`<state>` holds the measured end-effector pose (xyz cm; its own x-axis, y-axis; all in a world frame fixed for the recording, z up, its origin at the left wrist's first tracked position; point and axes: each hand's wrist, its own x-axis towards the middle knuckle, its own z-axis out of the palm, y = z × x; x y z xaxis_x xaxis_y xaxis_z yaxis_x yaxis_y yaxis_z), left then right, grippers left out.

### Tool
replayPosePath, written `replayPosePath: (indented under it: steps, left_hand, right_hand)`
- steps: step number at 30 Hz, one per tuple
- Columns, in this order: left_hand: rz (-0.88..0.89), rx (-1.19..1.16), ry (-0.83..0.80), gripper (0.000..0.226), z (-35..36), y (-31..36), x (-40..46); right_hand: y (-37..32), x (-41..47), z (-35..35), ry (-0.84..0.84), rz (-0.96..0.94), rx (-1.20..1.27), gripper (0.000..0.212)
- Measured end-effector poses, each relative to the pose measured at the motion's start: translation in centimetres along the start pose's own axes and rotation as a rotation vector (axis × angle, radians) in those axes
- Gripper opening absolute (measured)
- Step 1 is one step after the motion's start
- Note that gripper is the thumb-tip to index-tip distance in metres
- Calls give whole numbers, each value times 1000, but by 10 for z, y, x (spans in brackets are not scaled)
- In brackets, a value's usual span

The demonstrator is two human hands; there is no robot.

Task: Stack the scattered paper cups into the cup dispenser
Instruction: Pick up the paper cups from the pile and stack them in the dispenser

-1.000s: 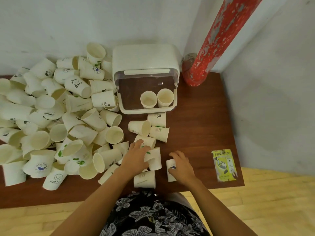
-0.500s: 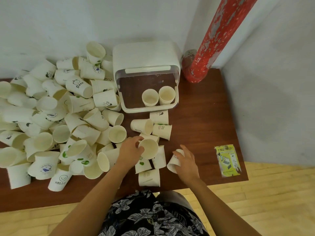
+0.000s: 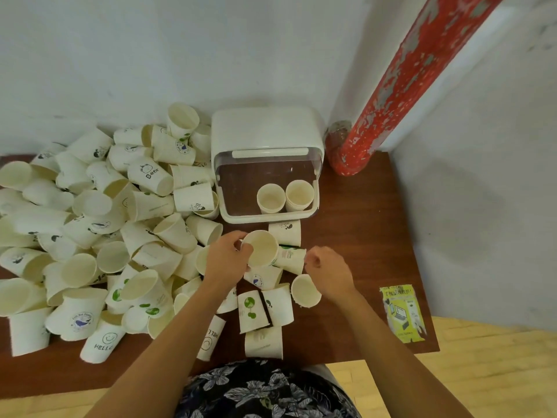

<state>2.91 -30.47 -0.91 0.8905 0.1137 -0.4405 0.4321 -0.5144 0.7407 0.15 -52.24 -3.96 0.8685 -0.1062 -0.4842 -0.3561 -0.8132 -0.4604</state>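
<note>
Your left hand point(image 3: 226, 258) grips a cup point(image 3: 261, 248) by its rim and side, mouth up toward you, lifted just in front of the dispenser point(image 3: 266, 152). Your right hand point(image 3: 328, 272) has its fingers curled round a second cup point(image 3: 305, 290), whose open mouth tips toward 8 o'clock, near the table's point(image 3: 361, 224) middle. The dispenser sits at 12 o'clock against the wall, front open, with two stacks point(image 3: 284, 195) standing side by side inside. A big heap of loose cups point(image 3: 99, 236) spreads from 9 to 11 o'clock, and a few more lie under and between your hands. A yellow packet point(image 3: 403, 313) lies at 3 o'clock near the table edge. A red pipe point(image 3: 401, 86) rises at 1 o'clock.
</note>
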Motion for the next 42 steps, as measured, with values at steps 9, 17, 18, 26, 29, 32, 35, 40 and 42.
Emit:
replayPosePath:
  steps: [9, 17, 18, 26, 29, 32, 35, 40, 42]
  left_hand:
    - [-22, 4, -32, 25, 9, 1, 8]
    - [-50, -44, -19, 25, 22, 5, 10]
    - [-49, -48, -9, 25, 22, 8, 11]
    - [-68, -216, 76, 28, 9, 44, 40]
    - [-91, -317, 96, 28, 6, 57, 55]
    - [-111, -345, 130, 27, 7, 65, 72]
    - [-128, -359, 149, 28, 12, 68, 87]
    - [-170, -338, 132, 26, 27, 64, 103]
    - [-192, -350, 113, 26, 30, 62, 108]
  right_hand:
    - [19, -14, 19, -330, -235, -468, 62]
    - [28, -16, 12, -33, -184, -286, 24]
    - [25, -14, 5, -19, -177, -245, 22]
    - [-22, 20, -57, 350, -270, 40, 20]
    - [-34, 39, -66, 381, -316, 17, 21]
    - [-42, 54, -67, 379, -330, -10, 23]
    - [-46, 66, -63, 382, -329, -23, 26]
    - [-45, 83, -53, 316, -305, -68, 28]
    - [-43, 87, -50, 283, -311, -62, 29]
